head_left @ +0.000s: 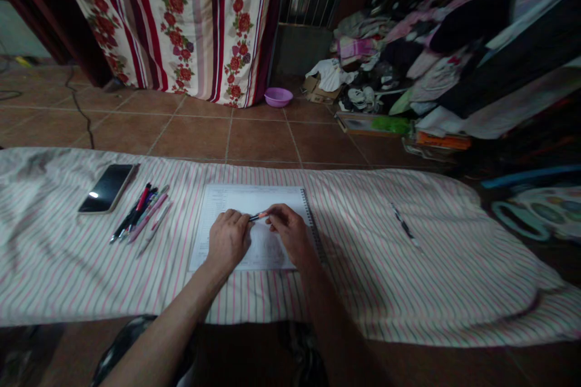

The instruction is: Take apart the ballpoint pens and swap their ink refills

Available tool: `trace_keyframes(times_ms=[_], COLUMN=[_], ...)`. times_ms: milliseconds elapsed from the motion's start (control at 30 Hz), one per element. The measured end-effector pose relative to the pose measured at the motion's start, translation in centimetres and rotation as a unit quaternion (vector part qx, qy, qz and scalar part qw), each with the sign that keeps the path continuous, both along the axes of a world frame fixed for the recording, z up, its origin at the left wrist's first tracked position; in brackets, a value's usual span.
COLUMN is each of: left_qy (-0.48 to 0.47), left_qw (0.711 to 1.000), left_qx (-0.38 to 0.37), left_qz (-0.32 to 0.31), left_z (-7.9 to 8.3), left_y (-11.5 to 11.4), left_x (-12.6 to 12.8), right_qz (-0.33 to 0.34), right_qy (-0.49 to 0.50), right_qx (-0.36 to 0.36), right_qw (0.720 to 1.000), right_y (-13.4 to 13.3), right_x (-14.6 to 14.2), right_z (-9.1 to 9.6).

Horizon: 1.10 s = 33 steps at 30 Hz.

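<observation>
A dark pen [258, 216] with an orange-pink part spans the gap between my hands. My left hand [228, 236] is closed around its left end, fingers curled over. At the other end, my right hand [289, 231] pinches the pen between thumb and fingertips. Both hands are above an open spiral notebook [263, 196], whose coil runs down the right side. Print or writing shows along the page's left part, too small to read. Left of the notebook lies a bunch of pens [143, 211]. A black-and-white pen [403, 225] rests by itself on the right.
A striped cloth [354, 205] covers the low surface. On its left lies a smartphone [108, 188]. Beyond, on the tiled floor [204, 133], are a pink basin [278, 97], a floral curtain [181, 24] and a heap of clothes [408, 42].
</observation>
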<state>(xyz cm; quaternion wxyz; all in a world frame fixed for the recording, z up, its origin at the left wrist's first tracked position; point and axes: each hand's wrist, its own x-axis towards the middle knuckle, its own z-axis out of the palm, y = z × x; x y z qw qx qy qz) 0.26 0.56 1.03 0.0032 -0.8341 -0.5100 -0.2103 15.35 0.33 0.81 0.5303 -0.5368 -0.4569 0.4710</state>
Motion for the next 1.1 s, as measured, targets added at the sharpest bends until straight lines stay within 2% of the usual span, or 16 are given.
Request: trace_keyframes(times_ms=[233, 567, 767, 1100], left_qy=[-0.011, -0.015, -0.023, -0.035], left_qw=[1.0, 1.0, 1.0, 0.999], left_qx=[0.004, -0.014, -0.021, -0.013], left_qz=[0.0, 0.005, 0.0, -0.006], left_z=[0.04, 0.08, -0.04, -0.3], left_y=[0.08, -0.01, 0.11, 0.21], left_x=[-0.22, -0.21, -0.32, -0.36], right_qz=[-0.023, -0.065, -0.052, -0.087], right_qy=[0.053, 0.039, 0.049, 0.034], right_qx=[0.0, 0.003, 0.009, 0.013], right_qw=[0.998, 0.997, 0.997, 0.996], right_y=[0.13, 0.21, 0.18, 0.14], right_x=[-0.24, 0.13, 0.14, 0.5], right_z=[-0.64, -0.62, -0.6, -0.38])
